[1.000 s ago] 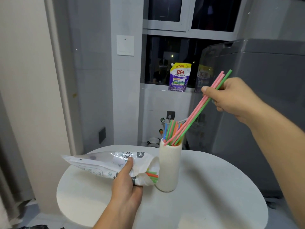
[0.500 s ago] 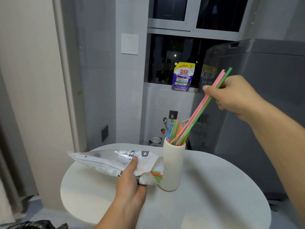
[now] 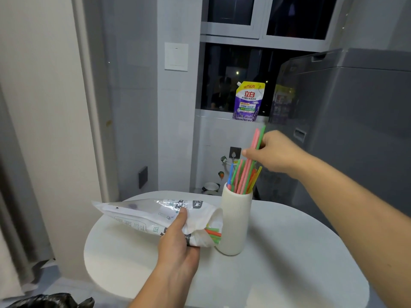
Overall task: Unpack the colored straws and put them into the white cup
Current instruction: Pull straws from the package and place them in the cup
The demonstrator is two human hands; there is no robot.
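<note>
On the round white surface (image 3: 289, 252), centre of frame: white ribbed cup (image 3: 235, 221), upright, just right of the bag's mouth.
Cup contents: colored straws (image 3: 241, 178) in blue, green, pink, orange and yellow, leaning and fanned, upper ends above the rim.
Right hand (image 3: 273, 152): right of centre, above the cup, closed in a pinch on a few pink and green straws (image 3: 258, 136); their upper ends stick out above the fingers, lower ends run down into the cup among the others.
Left hand (image 3: 178, 243): lower centre, gripping the plastic straw bag (image 3: 142, 214) near its open end, thumb on top.
Bag: clear and white with printed text, lying slanted, sealed end toward the left, open mouth crumpled and touching or just beside the cup wall; cannot tell which.
Left in bag: short ends of orange and green straws (image 3: 213, 234) show at the mouth.
Windowsill, upper centre: purple and yellow detergent refill pouch (image 3: 249, 101), standing.
Right of frame: grey washing machine (image 3: 355, 130) behind the surface.
Wall, upper centre-left: white light switch (image 3: 176, 56).
Lower left corner: black plastic bag (image 3: 51, 301), partly cut off.
</note>
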